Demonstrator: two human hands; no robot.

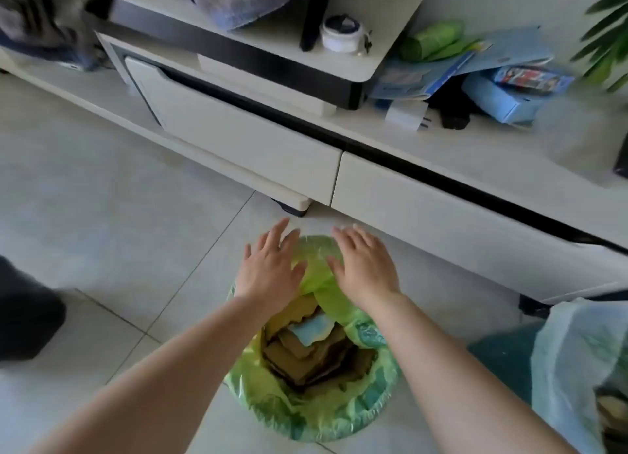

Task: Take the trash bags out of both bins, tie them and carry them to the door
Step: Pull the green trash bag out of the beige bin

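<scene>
I am reaching both arms out over the bin, whose green trash bag (307, 416) is folded over a round rim and standing on the tiled floor (102, 215). My left hand (272, 270) is hovering flat over the far left of the rim, fingers (277, 231) spread apart and gripping nothing. My right hand (365, 268) is lying flat over the far right of the rim, its fingers apart too, palm down on or just above the crumpled green plastic; I cannot tell whether it is touching. The bag's mouth is facing straight up at me, so its long axis is running vertically; brown cardboard scraps (295, 355) and a pale blue piece (312, 331) are filling it.

The far edge of the rim is sitting near the white low cabinet (255, 147), just in front of its drawer fronts. Open floor is lying to the left. To the right, a second, whitish bag (577, 368) is standing near the bin, apart from it.
</scene>
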